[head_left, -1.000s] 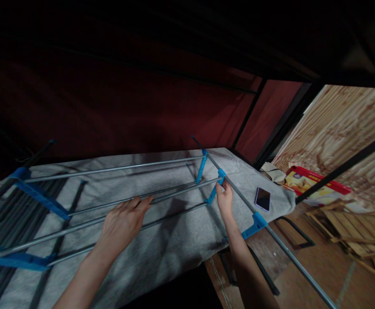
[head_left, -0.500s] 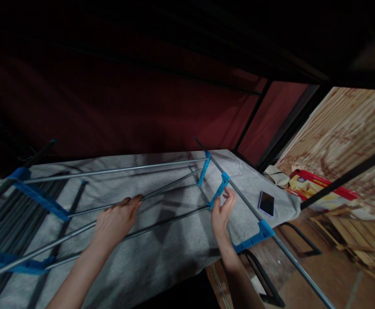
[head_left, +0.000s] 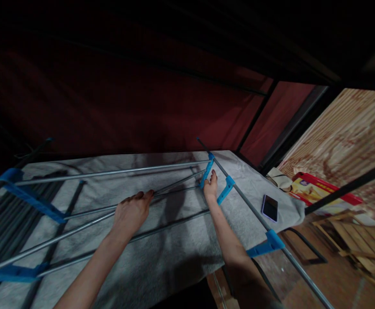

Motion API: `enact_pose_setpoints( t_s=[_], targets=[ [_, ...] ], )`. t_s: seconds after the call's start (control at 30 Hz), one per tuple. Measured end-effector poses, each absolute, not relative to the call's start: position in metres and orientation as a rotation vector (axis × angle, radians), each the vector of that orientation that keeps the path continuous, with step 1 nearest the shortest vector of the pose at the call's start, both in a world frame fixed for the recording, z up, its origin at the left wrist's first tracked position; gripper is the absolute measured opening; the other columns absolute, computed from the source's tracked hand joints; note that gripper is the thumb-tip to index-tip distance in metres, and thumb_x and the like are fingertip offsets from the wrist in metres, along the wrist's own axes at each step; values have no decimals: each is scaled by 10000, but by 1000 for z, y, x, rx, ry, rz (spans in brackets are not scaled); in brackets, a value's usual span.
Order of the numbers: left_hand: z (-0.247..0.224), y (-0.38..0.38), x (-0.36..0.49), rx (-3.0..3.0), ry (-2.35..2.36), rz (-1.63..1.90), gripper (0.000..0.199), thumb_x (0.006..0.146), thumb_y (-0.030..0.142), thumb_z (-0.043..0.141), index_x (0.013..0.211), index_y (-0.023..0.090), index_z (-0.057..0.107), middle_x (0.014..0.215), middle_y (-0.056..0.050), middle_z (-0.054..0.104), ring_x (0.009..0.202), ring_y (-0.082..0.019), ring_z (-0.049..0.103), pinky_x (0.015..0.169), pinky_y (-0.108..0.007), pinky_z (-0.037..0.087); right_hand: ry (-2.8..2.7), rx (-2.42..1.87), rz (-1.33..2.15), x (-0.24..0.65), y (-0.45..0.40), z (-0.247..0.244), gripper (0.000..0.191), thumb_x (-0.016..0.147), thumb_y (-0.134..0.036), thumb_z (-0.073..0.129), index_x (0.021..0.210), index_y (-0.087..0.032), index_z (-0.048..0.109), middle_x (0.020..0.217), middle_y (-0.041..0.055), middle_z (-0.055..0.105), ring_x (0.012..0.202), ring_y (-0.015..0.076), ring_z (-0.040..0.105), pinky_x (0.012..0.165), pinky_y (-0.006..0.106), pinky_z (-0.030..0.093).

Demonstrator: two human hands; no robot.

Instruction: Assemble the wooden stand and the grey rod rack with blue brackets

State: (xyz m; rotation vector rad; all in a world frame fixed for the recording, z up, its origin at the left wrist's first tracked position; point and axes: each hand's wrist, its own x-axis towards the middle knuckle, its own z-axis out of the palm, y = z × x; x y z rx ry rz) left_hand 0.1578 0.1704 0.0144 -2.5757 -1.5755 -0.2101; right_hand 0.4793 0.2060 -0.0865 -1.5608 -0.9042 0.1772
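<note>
A frame of grey metal tubes joined by blue plastic brackets lies across the cloth-covered table. My left hand (head_left: 134,212) is closed around a loose metal tube (head_left: 78,228) that runs slantwise over the frame. The far end of this tube reaches the blue bracket (head_left: 208,171) at the back right; whether it sits in the bracket I cannot tell. Beside that bracket is my right hand (head_left: 210,187), fingers apart and pointing up, thumb side close to the bracket or touching it. A second blue bracket (head_left: 228,189) stands just right of my right wrist.
Several dark tubes (head_left: 10,214) are piled at the left. A phone (head_left: 270,208) lies on the grey cloth (head_left: 174,253) near its right edge. Beyond are a red and yellow box (head_left: 319,189) and wooden slats (head_left: 361,240). A dark red panel (head_left: 142,107) rises behind the table.
My right hand has moved left and away from me, from the middle bracket to the back one. My left hand has shifted right and slightly up, still around the tube.
</note>
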Motion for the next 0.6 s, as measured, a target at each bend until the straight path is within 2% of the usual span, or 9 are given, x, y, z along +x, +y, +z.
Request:
enact_pose_setpoints(
  t_s=[0.1, 0.3, 0.6],
  targets=[
    [11, 171, 159, -2586, -1572, -217, 456, 998, 266, 262, 1271, 227, 626, 974, -132, 712, 800, -318, 709, 659, -398, 521, -950, -1527, 162, 485, 219, -84, 603, 825, -216, 454, 1427, -184, 459, 1405, 117, 541, 1281, 225, 514, 1113, 418, 378],
    [8, 177, 157, -2592, -1541, -225, 453, 991, 245, 277, 1294, 234, 614, 989, -124, 707, 787, -313, 703, 648, -397, 514, -967, -1585, 90, 495, 224, -79, 422, 854, -251, 496, 1252, -197, 626, 1130, 94, 679, 1084, 228, 621, 998, 379, 458],
    [30, 169, 160, -2553, -1528, -203, 458, 972, 225, 285, 1262, 243, 639, 976, -132, 700, 784, -294, 683, 658, -384, 489, -984, -1591, 137, 499, 222, -74, 389, 856, -280, 531, 1221, -201, 640, 1099, 79, 696, 1037, 223, 631, 942, 358, 484]
  ],
)
